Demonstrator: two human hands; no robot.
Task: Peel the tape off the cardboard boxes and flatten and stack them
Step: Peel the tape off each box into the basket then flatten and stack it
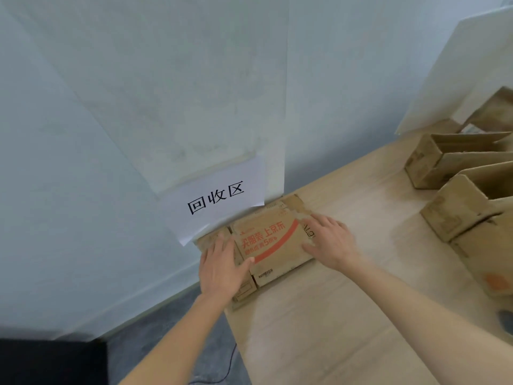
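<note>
Flattened brown cardboard box with red print (268,240) lies at the far left corner of the light wooden desk (319,323), its left flaps partly hidden under the left hand (220,269); right hand (330,240) covers its right edge, fingers of both spread flat, pressing. Three open brown cardboard boxes (460,207) at the right edge, cut off. One white paper sign (216,198) on the wall

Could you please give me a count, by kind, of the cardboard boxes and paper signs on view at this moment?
Flattened cardboard boxes, under both hands: 1 on top; any beneath cannot be told
Unflattened cardboard boxes at right: 3
Paper signs: 1
Total: 5
</note>
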